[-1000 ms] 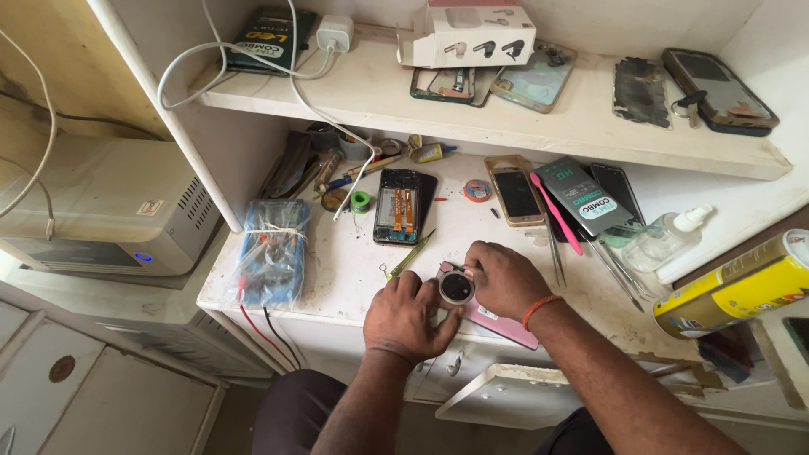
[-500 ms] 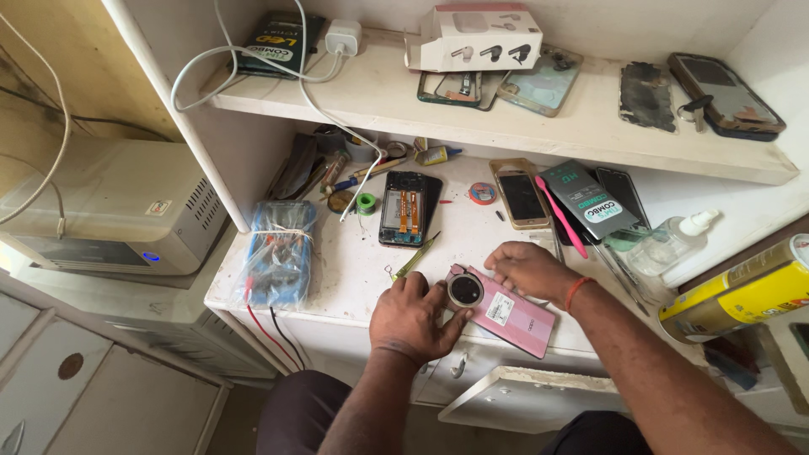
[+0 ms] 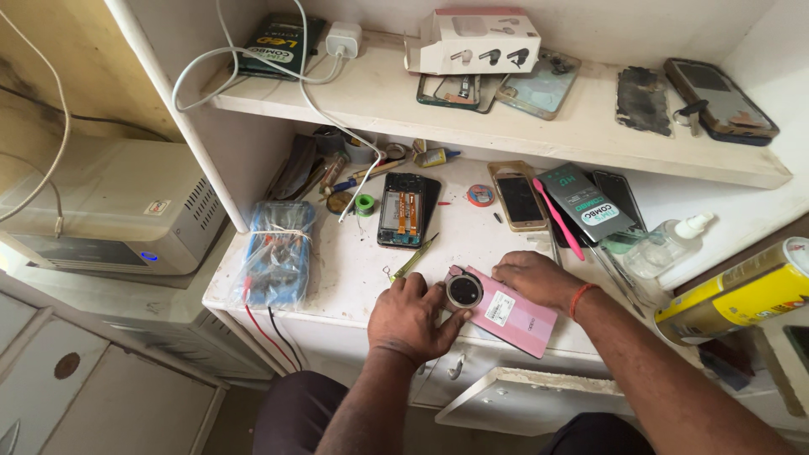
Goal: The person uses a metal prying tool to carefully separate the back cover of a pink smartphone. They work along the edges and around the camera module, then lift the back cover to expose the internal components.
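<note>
**Pink back cover pinned at the desk edge, ring piece under the left fingers**

Both hands have slid a little toward the front edge since the earlier frame, and the pink back cover (image 3: 514, 312) now lies angled, with its lower corner reaching the lip of the desk (image 3: 354, 270). My left hand (image 3: 413, 318) rests on the desk with its fingers curled against the round dark camera ring (image 3: 464, 291) at the cover's upper left corner; the grip is closed lightly on the ring's rim, not clamped. My right hand (image 3: 533, 278) lies flat, fingers spread apart, pressing the cover's upper edge down and holding nothing.

From here I judge the main risk to be the cover itself. It is thin, it sits right at the edge, and a sideways push on the ring while the right palm lifts could swing it off the desk onto the open drawer (image 3: 522, 404) below. Pressing too hard on one corner could also bend or crack it.

The ring looks small and smooth; if the left fingers slip, it may roll toward the green-handled tweezers (image 3: 413, 259) or over the edge.

Behind the hands, the opened phone (image 3: 402, 209) with its exposed orange flex strips lies near, as does the gold phone (image 3: 517, 197). A jerked elbow could also knock the clear dispenser bottle (image 3: 657, 248) or the yellow spray can (image 3: 742, 291) at my right forearm, spilling liquid across open parts.
</note>
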Demonstrator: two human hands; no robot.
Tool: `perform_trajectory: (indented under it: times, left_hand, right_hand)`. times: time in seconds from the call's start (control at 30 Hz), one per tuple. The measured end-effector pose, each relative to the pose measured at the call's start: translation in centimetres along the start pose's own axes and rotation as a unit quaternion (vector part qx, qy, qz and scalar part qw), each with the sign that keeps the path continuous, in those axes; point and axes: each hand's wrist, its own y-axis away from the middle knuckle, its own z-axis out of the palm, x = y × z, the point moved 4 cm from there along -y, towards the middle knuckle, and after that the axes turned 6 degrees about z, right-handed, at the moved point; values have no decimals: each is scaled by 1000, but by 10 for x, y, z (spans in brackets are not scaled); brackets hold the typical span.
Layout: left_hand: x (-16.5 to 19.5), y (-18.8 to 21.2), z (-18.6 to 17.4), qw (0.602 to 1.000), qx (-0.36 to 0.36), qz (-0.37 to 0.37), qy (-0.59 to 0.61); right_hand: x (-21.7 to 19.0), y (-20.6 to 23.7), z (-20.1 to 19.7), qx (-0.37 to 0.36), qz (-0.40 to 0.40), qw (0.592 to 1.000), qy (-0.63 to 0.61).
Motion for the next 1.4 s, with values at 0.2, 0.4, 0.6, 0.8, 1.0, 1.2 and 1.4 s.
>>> perform_trajectory:
  times: [0.2, 0.4, 0.6, 0.8, 1.0, 1.2, 1.4]
  left_hand:
    - [1, 1, 0, 1000, -13, -9, -1]
    - [1, 2, -1, 1000, 10, 0, -3]
    - [1, 2, 1, 1000, 5, -1, -7]
    - [3, 2, 0, 1000, 21, 5, 2]
    - [6, 1, -2, 999, 30, 5, -8]
    - [6, 1, -2, 999, 30, 6, -28]
    - [4, 1, 1, 1000, -9, -7, -24]
  right_hand:
    - [12, 16, -8, 13, -54, 998, 42]
    - [43, 54, -11, 63, -32, 997, -39]
    - [70, 77, -5, 124, -5, 963, -237]
    - [67, 86, 10, 163, -27, 961, -220]
    - [63, 99, 7, 188, -62, 917, -347]
    - [81, 108, 20, 130, -7, 763, -634]
    - [47, 130, 37, 224, -134, 918, -298]
